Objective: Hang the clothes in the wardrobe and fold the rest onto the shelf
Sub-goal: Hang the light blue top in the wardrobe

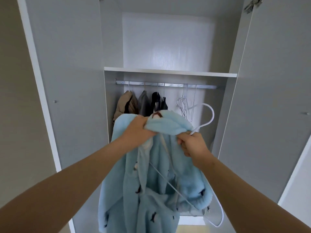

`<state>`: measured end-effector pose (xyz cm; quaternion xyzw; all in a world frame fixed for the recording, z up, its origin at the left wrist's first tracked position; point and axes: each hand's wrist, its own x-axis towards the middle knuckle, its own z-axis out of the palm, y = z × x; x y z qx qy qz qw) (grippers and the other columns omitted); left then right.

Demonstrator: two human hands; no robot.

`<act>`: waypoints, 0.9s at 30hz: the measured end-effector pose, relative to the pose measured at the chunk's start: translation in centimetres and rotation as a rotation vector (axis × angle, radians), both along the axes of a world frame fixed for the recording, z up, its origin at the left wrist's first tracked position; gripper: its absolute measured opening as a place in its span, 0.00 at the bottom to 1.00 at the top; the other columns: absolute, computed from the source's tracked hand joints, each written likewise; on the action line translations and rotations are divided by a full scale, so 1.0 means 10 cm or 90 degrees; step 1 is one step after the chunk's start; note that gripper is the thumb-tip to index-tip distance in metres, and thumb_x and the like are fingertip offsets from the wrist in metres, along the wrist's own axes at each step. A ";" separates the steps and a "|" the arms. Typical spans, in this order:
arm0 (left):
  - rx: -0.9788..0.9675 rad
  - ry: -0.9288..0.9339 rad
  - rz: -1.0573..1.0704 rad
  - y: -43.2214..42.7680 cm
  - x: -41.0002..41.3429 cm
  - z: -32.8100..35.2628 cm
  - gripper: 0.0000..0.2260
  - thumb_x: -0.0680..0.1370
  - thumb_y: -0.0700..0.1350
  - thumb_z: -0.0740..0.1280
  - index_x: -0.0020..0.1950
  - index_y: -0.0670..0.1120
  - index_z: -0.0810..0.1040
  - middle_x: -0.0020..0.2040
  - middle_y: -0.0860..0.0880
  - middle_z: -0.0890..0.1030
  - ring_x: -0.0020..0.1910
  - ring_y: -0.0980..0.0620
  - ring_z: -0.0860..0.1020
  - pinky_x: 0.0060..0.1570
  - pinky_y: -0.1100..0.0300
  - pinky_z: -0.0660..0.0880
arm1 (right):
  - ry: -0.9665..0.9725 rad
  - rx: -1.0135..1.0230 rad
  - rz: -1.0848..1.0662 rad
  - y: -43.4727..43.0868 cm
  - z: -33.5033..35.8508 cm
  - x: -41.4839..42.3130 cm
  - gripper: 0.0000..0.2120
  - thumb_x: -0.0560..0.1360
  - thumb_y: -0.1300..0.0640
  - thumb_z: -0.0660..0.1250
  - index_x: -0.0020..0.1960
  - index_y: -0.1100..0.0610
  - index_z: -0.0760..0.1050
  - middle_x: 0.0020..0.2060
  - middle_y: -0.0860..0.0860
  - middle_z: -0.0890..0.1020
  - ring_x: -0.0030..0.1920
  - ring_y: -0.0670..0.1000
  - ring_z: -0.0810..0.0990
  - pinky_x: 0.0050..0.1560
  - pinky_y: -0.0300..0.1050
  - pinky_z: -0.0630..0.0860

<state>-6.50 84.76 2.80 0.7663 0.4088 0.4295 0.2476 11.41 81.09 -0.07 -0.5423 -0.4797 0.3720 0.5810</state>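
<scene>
The left hand [139, 126] is curled tight round a bunched fold of a light-blue fleece garment [151, 190], knuckles up, gripping near its collar. At about three o'clock from it, the right hand [193, 145] is closed on the neck of a white hanger [211, 115] together with a pinch of the same fabric. The hanger is thin and smooth, its round hook curling up at one o'clock from that hand. One slim arm of it runs down through the open front of the garment to a rounded corner at five o'clock.

The fleece is thick and fluffy, scattered with small dark figures too small to make out. A brown-and-white patch sits at its top edge between the hands. It hangs from both hands in front of the open wardrobe [109, 39].

At twelve o'clock beyond the hands a metal rail [207, 86] crosses the wardrobe under a flat white shelf [170, 72]. On it hang a tan jacket [125, 106], a grey garment [143, 103] and two dark ones [155, 101]. A cluster of bare wire hangers [185, 105] is at their right. Matte grey doors [70, 64] stand open at nine and three o'clock.
</scene>
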 end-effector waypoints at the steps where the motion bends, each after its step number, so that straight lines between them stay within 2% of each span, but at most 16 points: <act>1: 0.122 0.149 0.046 0.02 -0.04 -0.03 0.15 0.71 0.50 0.72 0.53 0.45 0.79 0.53 0.51 0.75 0.55 0.56 0.72 0.59 0.52 0.67 | 0.001 0.005 -0.005 0.00 0.02 0.02 0.17 0.72 0.66 0.61 0.25 0.58 0.67 0.14 0.45 0.62 0.16 0.43 0.58 0.18 0.32 0.54; 3: 0.288 0.416 0.090 0.05 -0.06 -0.07 0.30 0.66 0.61 0.69 0.63 0.46 0.74 0.66 0.51 0.68 0.69 0.50 0.62 0.69 0.46 0.54 | 0.001 0.018 -0.002 0.00 0.04 0.04 0.17 0.72 0.66 0.60 0.24 0.58 0.67 0.14 0.44 0.62 0.16 0.43 0.58 0.18 0.32 0.54; 4: 0.326 0.471 0.078 0.06 -0.05 -0.07 0.33 0.66 0.62 0.69 0.66 0.47 0.71 0.67 0.52 0.67 0.71 0.49 0.61 0.71 0.44 0.50 | -0.006 0.027 0.003 0.00 0.05 0.05 0.18 0.72 0.65 0.60 0.24 0.57 0.67 0.14 0.44 0.63 0.16 0.42 0.58 0.18 0.32 0.55; 5: 0.328 0.471 0.049 0.07 -0.04 -0.06 0.34 0.65 0.62 0.70 0.66 0.48 0.69 0.66 0.53 0.69 0.69 0.50 0.65 0.71 0.43 0.53 | -0.021 0.038 0.009 0.00 0.07 0.05 0.18 0.72 0.65 0.60 0.23 0.57 0.67 0.14 0.44 0.63 0.16 0.42 0.58 0.18 0.32 0.55; 7: 0.276 0.375 -0.025 0.07 0.00 -0.02 0.32 0.63 0.63 0.69 0.62 0.49 0.71 0.54 0.52 0.78 0.54 0.50 0.76 0.60 0.47 0.69 | -0.075 0.051 0.018 0.01 0.12 0.05 0.19 0.72 0.65 0.61 0.22 0.57 0.69 0.14 0.44 0.65 0.16 0.42 0.60 0.19 0.32 0.57; 8: 0.239 0.320 -0.053 0.06 0.03 -0.01 0.32 0.63 0.64 0.65 0.61 0.47 0.72 0.50 0.50 0.80 0.49 0.49 0.79 0.54 0.48 0.74 | -0.104 0.056 0.018 0.02 0.15 0.04 0.20 0.72 0.65 0.62 0.21 0.56 0.70 0.15 0.45 0.67 0.17 0.42 0.62 0.21 0.32 0.59; 9: 0.198 0.275 -0.072 0.04 0.07 0.01 0.35 0.63 0.65 0.61 0.61 0.43 0.74 0.50 0.46 0.81 0.49 0.46 0.79 0.53 0.48 0.74 | -0.121 0.063 0.011 0.02 0.17 0.03 0.20 0.71 0.64 0.63 0.21 0.55 0.71 0.16 0.46 0.69 0.18 0.42 0.63 0.23 0.34 0.61; 11: 0.135 0.200 -0.081 0.05 0.12 -0.01 0.42 0.60 0.65 0.56 0.60 0.34 0.75 0.53 0.37 0.80 0.54 0.40 0.78 0.58 0.46 0.72 | -0.124 0.105 -0.026 0.03 0.22 0.00 0.17 0.71 0.64 0.64 0.23 0.57 0.71 0.18 0.48 0.71 0.21 0.44 0.66 0.28 0.39 0.65; 12: 0.121 0.172 -0.062 0.06 0.14 -0.02 0.43 0.59 0.65 0.55 0.60 0.33 0.75 0.54 0.36 0.79 0.55 0.39 0.77 0.59 0.47 0.71 | -0.143 0.144 -0.058 0.03 0.23 -0.01 0.14 0.71 0.64 0.64 0.26 0.59 0.71 0.21 0.50 0.73 0.25 0.45 0.68 0.32 0.41 0.66; 14: 0.118 0.152 -0.010 0.12 0.14 -0.02 0.40 0.61 0.65 0.57 0.61 0.38 0.75 0.54 0.40 0.80 0.55 0.41 0.77 0.57 0.50 0.72 | -0.241 0.241 -0.153 0.02 0.24 -0.01 0.07 0.72 0.62 0.66 0.35 0.59 0.75 0.32 0.48 0.77 0.37 0.46 0.70 0.41 0.42 0.67; 16: 0.127 0.154 0.063 0.19 0.10 0.03 0.29 0.68 0.62 0.63 0.62 0.44 0.74 0.53 0.45 0.81 0.53 0.43 0.78 0.53 0.53 0.73 | -0.319 0.347 -0.281 -0.03 0.19 0.01 0.02 0.71 0.63 0.67 0.40 0.59 0.76 0.38 0.47 0.75 0.44 0.48 0.69 0.47 0.43 0.66; 19: 0.143 0.082 0.156 0.26 0.03 0.12 0.24 0.75 0.57 0.66 0.67 0.50 0.68 0.56 0.49 0.79 0.53 0.47 0.77 0.49 0.57 0.70 | -0.393 0.431 -0.384 -0.08 -0.01 0.07 0.06 0.69 0.64 0.66 0.34 0.61 0.72 0.32 0.50 0.71 0.37 0.53 0.69 0.41 0.47 0.63; 21: 0.134 0.037 0.183 0.27 0.02 0.23 0.22 0.75 0.56 0.66 0.66 0.49 0.69 0.56 0.48 0.79 0.55 0.45 0.76 0.52 0.54 0.72 | -0.426 0.311 -0.328 -0.05 -0.16 0.10 0.12 0.70 0.61 0.65 0.30 0.57 0.68 0.27 0.48 0.68 0.32 0.52 0.67 0.34 0.46 0.61; 23: 0.134 0.007 0.188 0.26 0.02 0.33 0.18 0.74 0.54 0.68 0.60 0.46 0.73 0.54 0.45 0.79 0.54 0.43 0.77 0.54 0.52 0.73 | -0.451 0.043 -0.231 0.02 -0.28 0.11 0.13 0.71 0.55 0.64 0.31 0.55 0.64 0.26 0.47 0.69 0.31 0.51 0.67 0.30 0.42 0.63; 25: 0.162 -0.027 0.177 0.24 0.02 0.42 0.15 0.74 0.51 0.69 0.55 0.43 0.75 0.53 0.43 0.79 0.53 0.44 0.77 0.55 0.53 0.73 | -0.447 -0.132 -0.146 0.09 -0.40 0.12 0.12 0.73 0.49 0.65 0.38 0.54 0.66 0.35 0.48 0.74 0.32 0.48 0.69 0.30 0.40 0.66; 27: 0.181 -0.033 0.153 0.20 0.02 0.48 0.14 0.74 0.49 0.70 0.55 0.43 0.76 0.51 0.45 0.81 0.53 0.45 0.77 0.55 0.54 0.73 | -0.305 -0.237 -0.096 0.11 -0.47 0.09 0.19 0.72 0.47 0.68 0.53 0.58 0.66 0.51 0.53 0.74 0.40 0.48 0.72 0.33 0.42 0.72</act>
